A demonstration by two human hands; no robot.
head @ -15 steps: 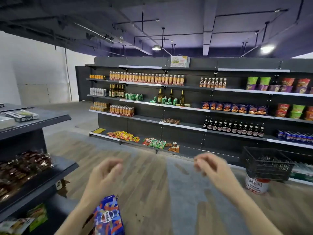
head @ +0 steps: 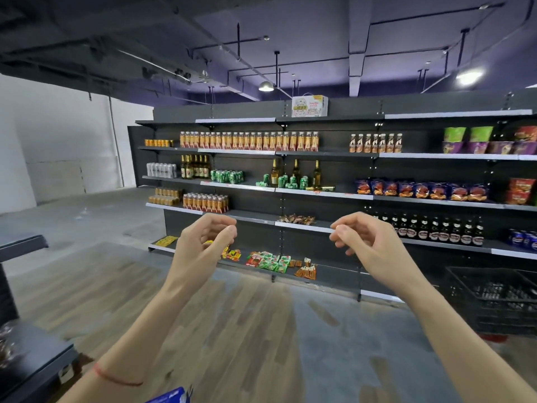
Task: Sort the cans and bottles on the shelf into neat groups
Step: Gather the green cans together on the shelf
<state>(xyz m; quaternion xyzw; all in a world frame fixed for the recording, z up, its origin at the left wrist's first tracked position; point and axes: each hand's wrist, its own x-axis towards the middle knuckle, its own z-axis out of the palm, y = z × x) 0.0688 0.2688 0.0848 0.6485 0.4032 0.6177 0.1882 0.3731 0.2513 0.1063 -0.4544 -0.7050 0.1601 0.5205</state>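
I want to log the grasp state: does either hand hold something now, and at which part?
Nothing is held. The left hand and the right hand hang loosely curled in the air, apart from the shelf.

— Both arms are stretched forward, bare to the elbow, hands raised level with each other and well apart. What of the left hand [head: 203,242]?

— Palm turned inward, fingers loosely curled, thumb close to the fingertips; nothing in its grasp. A thin red string [head: 116,377] circles that forearm near the lower edge of view.

— And the right hand [head: 367,242]?

— Its mirror: fingers softly bent toward the left, thumb on top, holding nothing. Neither hand touches anything.
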